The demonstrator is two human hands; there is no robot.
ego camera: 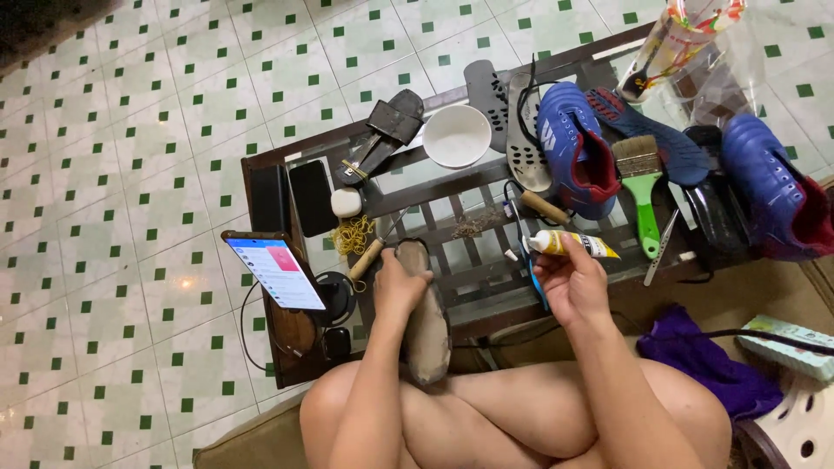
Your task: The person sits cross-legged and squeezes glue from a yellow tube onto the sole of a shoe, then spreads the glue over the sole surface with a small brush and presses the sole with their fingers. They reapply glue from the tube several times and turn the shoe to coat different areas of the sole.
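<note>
Head view. Left hand (398,282) is wrapped around the toe end of a worn shoe sole (426,317), fingers closed on its edge; the sole lies lengthwise over the person's lap, its dull grey-brown face turned up, apparently to present that surface. Right hand (569,282) holds a small glue tube (573,246), fingers clamped on its yellow-and-white body, nozzle pointing left toward the sole but well apart from it. The low dark slatted table (261,187) carries 2 blue sports shoes: 1 (569,148) centre, 1 (773,187) far right. Between them lies a green-handled brush (643,187), bristles away. A white bowl (456,136) sits beyond. A lit phone (276,274) is propped at the left corner, facing the person.
</note>
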